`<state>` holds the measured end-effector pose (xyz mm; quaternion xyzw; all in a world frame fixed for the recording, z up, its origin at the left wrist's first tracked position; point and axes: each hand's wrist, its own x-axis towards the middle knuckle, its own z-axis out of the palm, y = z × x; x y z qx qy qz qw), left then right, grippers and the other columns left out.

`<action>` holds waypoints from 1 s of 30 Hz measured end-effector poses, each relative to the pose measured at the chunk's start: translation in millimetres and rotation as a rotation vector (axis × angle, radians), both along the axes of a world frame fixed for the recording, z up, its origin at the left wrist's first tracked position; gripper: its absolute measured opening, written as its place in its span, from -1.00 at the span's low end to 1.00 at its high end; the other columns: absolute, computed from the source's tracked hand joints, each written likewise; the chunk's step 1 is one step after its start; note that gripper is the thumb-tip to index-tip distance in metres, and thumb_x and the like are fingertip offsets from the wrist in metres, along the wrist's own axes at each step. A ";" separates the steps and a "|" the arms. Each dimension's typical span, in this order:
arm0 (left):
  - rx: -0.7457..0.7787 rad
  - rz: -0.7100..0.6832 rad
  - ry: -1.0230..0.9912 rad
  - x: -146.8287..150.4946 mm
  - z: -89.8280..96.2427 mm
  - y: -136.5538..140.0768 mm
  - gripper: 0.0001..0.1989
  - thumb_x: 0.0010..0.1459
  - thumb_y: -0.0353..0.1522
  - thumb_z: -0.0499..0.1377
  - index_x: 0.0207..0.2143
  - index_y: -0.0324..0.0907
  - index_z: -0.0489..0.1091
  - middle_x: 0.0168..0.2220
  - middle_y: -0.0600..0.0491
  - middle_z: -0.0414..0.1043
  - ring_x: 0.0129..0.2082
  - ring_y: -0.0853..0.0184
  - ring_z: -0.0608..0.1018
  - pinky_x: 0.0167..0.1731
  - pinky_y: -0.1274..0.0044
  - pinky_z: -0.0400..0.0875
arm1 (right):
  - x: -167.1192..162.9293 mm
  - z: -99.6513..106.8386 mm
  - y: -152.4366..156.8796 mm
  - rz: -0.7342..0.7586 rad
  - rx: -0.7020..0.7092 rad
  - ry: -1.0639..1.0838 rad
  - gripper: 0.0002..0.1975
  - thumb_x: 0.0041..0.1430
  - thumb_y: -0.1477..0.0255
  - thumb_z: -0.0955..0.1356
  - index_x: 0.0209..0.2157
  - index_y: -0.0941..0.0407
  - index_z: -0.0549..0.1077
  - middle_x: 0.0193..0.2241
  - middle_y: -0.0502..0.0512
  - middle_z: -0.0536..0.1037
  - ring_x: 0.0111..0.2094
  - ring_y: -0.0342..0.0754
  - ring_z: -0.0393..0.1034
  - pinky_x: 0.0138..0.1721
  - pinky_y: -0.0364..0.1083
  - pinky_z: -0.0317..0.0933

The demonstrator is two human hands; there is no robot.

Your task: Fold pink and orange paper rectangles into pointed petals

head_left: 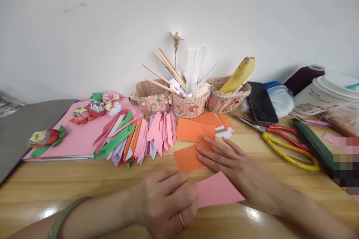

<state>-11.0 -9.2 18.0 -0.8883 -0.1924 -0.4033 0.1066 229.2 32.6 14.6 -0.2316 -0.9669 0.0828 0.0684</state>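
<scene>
My left hand (169,199), with a ring on one finger, pinches a pink paper rectangle (220,190) by its left end above the wooden table. My right hand (234,164) is open, its fingers stretched out over an orange paper piece (186,158). Behind that lies a second orange sheet (193,129), close to my fingertips. Further back rests a small stack of orange, white and green paper (210,119). Left of these, many folded paper strips (140,134) in pink, green, orange and lilac stand in a row.
Three small wooden baskets (190,108) stand by the wall with sticks, clear tubes and a banana (238,74). On the right lie scissors (283,143), a phone (262,102) and a white tub (325,95). Folded paper flowers (46,138) sit on pink sheets at left.
</scene>
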 end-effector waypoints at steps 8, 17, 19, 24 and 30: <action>-0.037 -0.097 0.142 2.4 6.1 -1.8 -0.61 0.24 -0.55 -0.13 -0.48 -0.23 0.43 -0.50 0.09 0.49 -0.63 0.47 0.41 -0.57 0.60 0.39 | 3.8 -13.2 7.1 -0.242 0.214 -0.043 -0.32 0.25 0.18 0.21 0.28 0.18 -0.07 0.22 0.21 0.16 0.28 0.19 -0.15 0.15 0.37 -0.12; 0.007 -0.199 0.236 2.4 -1.2 -1.2 -0.62 0.23 -0.53 -0.09 -0.52 -0.26 0.44 -0.39 0.04 0.51 -0.60 0.45 0.43 -0.55 0.58 0.42 | -0.1 -6.4 9.5 -0.265 0.331 0.097 -0.66 0.34 0.34 0.16 -0.04 0.20 0.42 -0.09 0.17 0.52 -0.04 0.05 0.36 -0.05 0.07 0.25; 0.005 -0.201 0.233 2.6 -2.5 -0.9 -0.65 0.21 -0.54 -0.07 -0.51 -0.26 0.45 -0.39 0.02 0.52 -0.58 0.43 0.45 -0.55 0.58 0.43 | 0.0 -6.4 9.2 -0.320 0.368 0.093 -0.69 0.34 0.36 0.16 -0.19 0.17 0.48 -0.22 0.15 0.56 -0.12 0.06 0.39 -0.13 0.05 0.28; 0.026 -0.157 0.351 1.6 -5.1 -3.0 -0.64 0.21 -0.56 -0.12 -0.39 -0.34 0.46 -0.41 -0.07 0.52 -0.49 0.33 0.52 -0.51 0.54 0.45 | 6.7 -4.8 9.9 -0.423 0.401 0.077 -0.69 0.31 0.43 0.17 -0.39 0.16 0.48 -0.40 0.16 0.52 -0.32 0.05 0.41 -0.35 -0.02 0.26; 0.000 -0.105 0.361 3.1 -6.0 -5.8 -0.65 0.19 -0.58 -0.14 -0.38 -0.36 0.45 -0.43 -0.08 0.51 -0.48 0.30 0.53 -0.53 0.53 0.44 | 20.9 6.9 7.1 -0.495 0.412 0.249 -0.85 0.25 0.46 0.23 -0.28 0.13 0.43 -0.28 0.10 0.52 -0.32 -0.06 0.43 -0.40 -0.12 0.24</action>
